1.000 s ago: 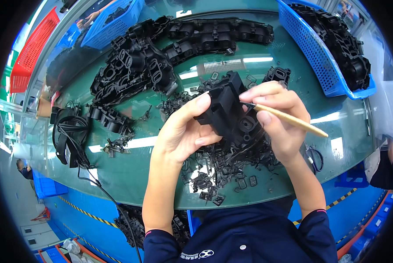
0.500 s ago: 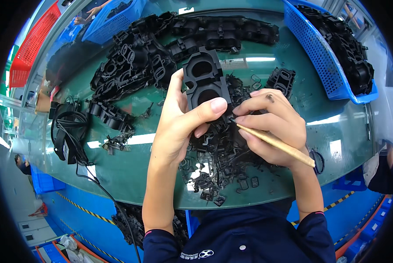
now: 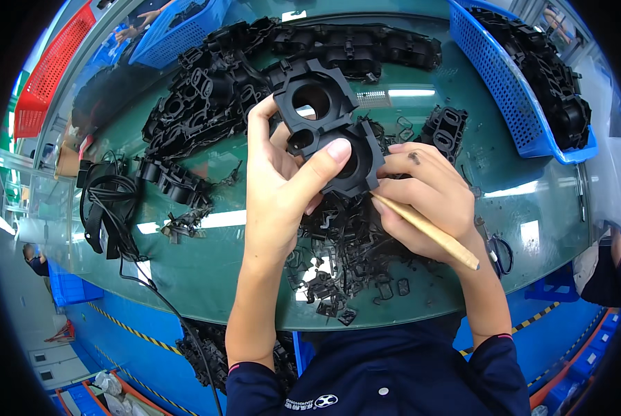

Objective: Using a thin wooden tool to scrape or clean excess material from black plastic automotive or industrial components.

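My left hand [image 3: 282, 166] is closed round a black moulded plastic part [image 3: 324, 87] with two large round openings, its thumb lying across the lower opening. The part is held up above the table and tilted. In my right hand [image 3: 432, 201] is a tool with a tan, wood-like handle [image 3: 428, 229], gripped like a pen. The tool's tip meets the part's lower right edge, and the blade end is too hidden to make out. Below both hands lies a heap of small black plastic scraps [image 3: 338, 256].
Larger black moulded parts are piled on the green table [image 3: 213, 277] at the far left [image 3: 199, 97] and back. A blue basket [image 3: 525, 118] of such parts stands at the right. A coiled black cable [image 3: 109, 208] lies at the left; scissors [image 3: 501, 253] lie beside my right wrist.
My left hand has tilted and turned the black part, so its openings face me more fully. My right hand has shifted slightly left with the tool, staying at the part's lower edge.
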A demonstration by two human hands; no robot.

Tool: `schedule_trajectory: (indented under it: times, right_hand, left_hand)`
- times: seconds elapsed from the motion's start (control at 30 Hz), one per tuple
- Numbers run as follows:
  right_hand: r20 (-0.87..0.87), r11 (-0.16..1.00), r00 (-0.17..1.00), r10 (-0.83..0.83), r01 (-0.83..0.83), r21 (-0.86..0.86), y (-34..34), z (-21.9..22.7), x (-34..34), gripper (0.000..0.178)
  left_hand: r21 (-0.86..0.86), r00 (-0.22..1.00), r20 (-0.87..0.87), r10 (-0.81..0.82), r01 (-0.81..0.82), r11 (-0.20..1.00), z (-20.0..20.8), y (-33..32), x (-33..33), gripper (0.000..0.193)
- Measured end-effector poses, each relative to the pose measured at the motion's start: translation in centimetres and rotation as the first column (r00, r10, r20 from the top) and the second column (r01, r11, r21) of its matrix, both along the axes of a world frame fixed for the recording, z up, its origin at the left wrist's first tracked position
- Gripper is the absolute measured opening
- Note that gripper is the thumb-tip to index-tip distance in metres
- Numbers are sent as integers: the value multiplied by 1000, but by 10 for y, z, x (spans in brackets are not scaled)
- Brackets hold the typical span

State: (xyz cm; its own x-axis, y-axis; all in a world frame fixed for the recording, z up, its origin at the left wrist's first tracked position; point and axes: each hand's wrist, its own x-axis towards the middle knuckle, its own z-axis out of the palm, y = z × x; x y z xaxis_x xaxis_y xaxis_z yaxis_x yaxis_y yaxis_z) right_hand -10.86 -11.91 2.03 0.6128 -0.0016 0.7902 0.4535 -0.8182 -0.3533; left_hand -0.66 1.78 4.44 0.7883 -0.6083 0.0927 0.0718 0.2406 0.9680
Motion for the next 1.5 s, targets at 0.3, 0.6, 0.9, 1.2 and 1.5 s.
schedule_trajectory:
  times: [0.3,0.6,0.9,1.2,1.5]
  right_hand:
    - [60,987,996,-67,75,-139,4,-5,0,16]
    - [70,879,997,-22,-14,477,9,-11,-2,12]
    - [89,634,980,180,-184,751,1,-6,-9,11]
    - [170,792,961,216,-275,545,-3,-8,-5,15]
    - [176,778,973,150,-226,586,-3,2,-9,14]
  left_hand:
    - [-94,987,-160,-17,2,996,-2,-2,-4,52]
    - [-58,968,-248,-36,22,998,-6,-2,1,38]
    - [-125,954,-231,-193,167,978,-9,0,10,41]
    - [-330,723,-481,-496,375,866,-21,5,18,62]
    - [-434,734,-265,-625,488,757,-23,12,16,105]
